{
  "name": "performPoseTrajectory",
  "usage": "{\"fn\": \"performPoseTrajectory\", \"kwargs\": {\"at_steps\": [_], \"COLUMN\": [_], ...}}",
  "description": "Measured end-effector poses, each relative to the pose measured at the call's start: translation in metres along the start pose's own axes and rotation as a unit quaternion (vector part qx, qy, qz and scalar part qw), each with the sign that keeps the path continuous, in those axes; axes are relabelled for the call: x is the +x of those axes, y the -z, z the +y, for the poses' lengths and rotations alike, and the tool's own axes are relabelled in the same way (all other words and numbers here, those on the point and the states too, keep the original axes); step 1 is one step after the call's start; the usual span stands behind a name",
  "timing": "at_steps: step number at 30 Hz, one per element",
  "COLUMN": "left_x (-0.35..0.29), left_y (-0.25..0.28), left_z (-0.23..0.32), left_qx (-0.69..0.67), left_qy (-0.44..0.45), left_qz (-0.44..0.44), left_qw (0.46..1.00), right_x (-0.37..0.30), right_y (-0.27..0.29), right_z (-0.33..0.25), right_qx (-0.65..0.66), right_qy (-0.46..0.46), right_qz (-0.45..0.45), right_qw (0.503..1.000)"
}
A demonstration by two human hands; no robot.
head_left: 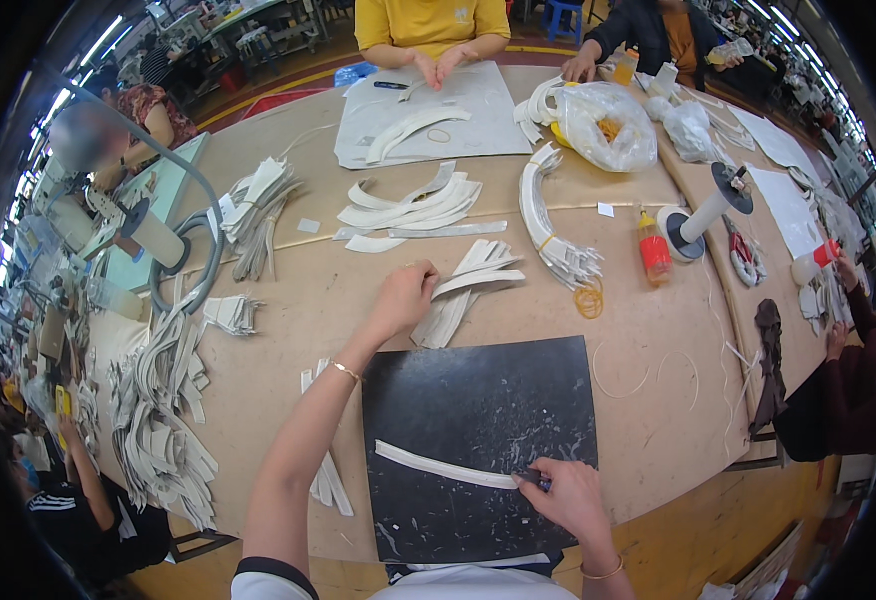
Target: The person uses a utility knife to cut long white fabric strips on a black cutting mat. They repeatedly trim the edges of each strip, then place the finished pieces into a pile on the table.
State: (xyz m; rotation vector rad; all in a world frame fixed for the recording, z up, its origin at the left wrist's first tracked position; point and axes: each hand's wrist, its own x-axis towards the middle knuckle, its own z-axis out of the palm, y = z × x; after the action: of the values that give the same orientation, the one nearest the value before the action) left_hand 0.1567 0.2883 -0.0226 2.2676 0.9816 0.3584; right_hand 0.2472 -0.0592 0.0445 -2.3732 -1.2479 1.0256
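My left hand reaches out to a loose stack of white curved strips beyond the black mat. Its fingers are pinched on the end of the top white strip. My right hand is closed around a small dark tool, mostly covered by the fingers, so its kind is unclear. The tool is at the right end of a single white curved strip, which lies across the black mat.
Several bundles of strips cover the left side; a tied bundle lies ahead. A red-labelled bottle, thread spools and rubber bands are right. Across the table, a person in yellow works at a white sheet.
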Motion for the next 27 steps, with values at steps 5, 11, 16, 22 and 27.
{"fn": "performPoseTrajectory", "kwargs": {"at_steps": [5,11,16,22,27], "left_x": [0.01,-0.002,-0.019,-0.078,-0.221], "left_y": [0.001,0.003,0.008,0.019,-0.017], "left_z": [0.005,-0.002,-0.018,0.018,0.087], "left_qx": [0.072,0.162,0.345,0.295,0.066], "left_qy": [-0.024,-0.147,-0.346,-0.235,-0.15], "left_qz": [0.007,-0.007,0.062,0.092,-0.005], "left_qw": [0.997,0.976,0.87,0.921,0.987], "right_x": [0.0,-0.002,-0.001,-0.002,-0.001], "right_y": [-0.002,-0.001,0.0,-0.003,-0.009], "right_z": [0.001,0.0,-0.002,-0.003,0.003], "right_qx": [0.006,0.011,0.002,0.001,0.019], "right_qy": [0.011,0.008,0.006,0.046,0.024], "right_qz": [0.017,0.021,0.015,0.071,0.053], "right_qw": [1.0,1.0,1.0,0.996,0.998]}}
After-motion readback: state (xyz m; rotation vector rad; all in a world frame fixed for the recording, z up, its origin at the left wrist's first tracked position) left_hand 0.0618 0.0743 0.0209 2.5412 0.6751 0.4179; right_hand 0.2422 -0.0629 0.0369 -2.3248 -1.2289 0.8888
